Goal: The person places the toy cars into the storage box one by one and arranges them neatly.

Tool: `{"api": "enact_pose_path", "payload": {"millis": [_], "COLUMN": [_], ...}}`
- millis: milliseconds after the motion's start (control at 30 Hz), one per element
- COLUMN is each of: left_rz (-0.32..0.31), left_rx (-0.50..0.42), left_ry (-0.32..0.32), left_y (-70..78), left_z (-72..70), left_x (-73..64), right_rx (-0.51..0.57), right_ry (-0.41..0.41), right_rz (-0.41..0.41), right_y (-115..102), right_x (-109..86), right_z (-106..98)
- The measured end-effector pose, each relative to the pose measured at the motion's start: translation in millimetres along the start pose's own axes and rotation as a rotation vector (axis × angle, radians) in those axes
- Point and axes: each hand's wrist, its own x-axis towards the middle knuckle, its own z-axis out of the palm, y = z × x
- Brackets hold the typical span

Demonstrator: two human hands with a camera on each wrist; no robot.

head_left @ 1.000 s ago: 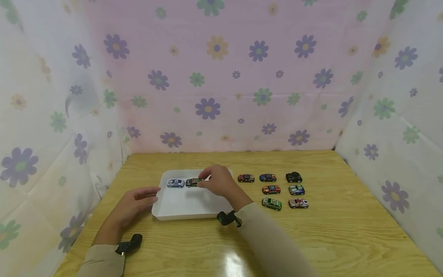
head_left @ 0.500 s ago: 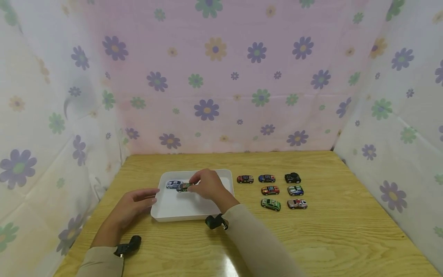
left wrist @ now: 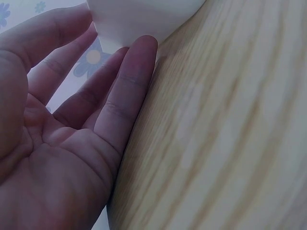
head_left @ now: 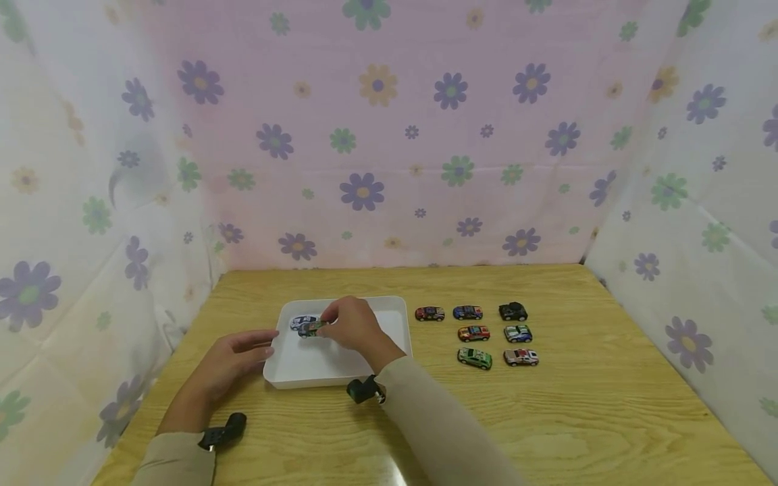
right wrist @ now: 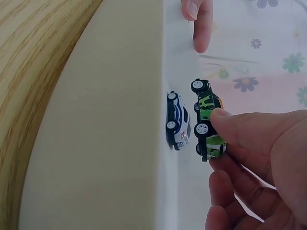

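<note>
My right hand (head_left: 354, 329) pinches a black and green toy car (right wrist: 207, 120) between thumb and fingers. It is held over the white tray (head_left: 358, 368), raised above a white and blue toy car (right wrist: 178, 120) that sits in the tray's back left part. In the head view the held car overlaps the front of that white and blue car (head_left: 298, 322). At the tray's left edge, my left hand (head_left: 234, 358) has its fingers extended, with fingertips right at the tray's outer wall (left wrist: 139, 21).
Right of the tray, several toy cars stand in loose rows on the wooden table (head_left: 583, 405), among them a green one (head_left: 475, 358), a black one (head_left: 513, 311) and a red one (head_left: 429, 314). Flowered cloth (head_left: 419, 155) encloses the back and sides.
My right hand has moved left over the tray with the black and green car, from the right of the white and blue car to in front of it. The left hand stays in place.
</note>
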Motion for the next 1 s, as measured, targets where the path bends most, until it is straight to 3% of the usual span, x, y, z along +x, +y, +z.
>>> {"api": "enact_pose_path", "payload": {"millis": [333,633,1000], "left_rz": [-0.001,0.017,0.020], "left_rx": [0.018,-0.010,-0.013], "left_ry": [0.006,-0.003,0.006], "left_y": [-0.6,-2.1,-1.1], "left_z": [-3.0,-2.3,-0.3], "left_x": [-1.8,1.0,0.7], "right_rx": [-0.037,-0.087,-0.126], "right_ry": [-0.003,-0.058,-0.056], "right_rz": [0.024,0.100,0.095], "right_y": [-10.5,-20.9,-23.7], "right_x": [9.2,13.5,13.3], "right_z": [13.8,24.8,31.0]}}
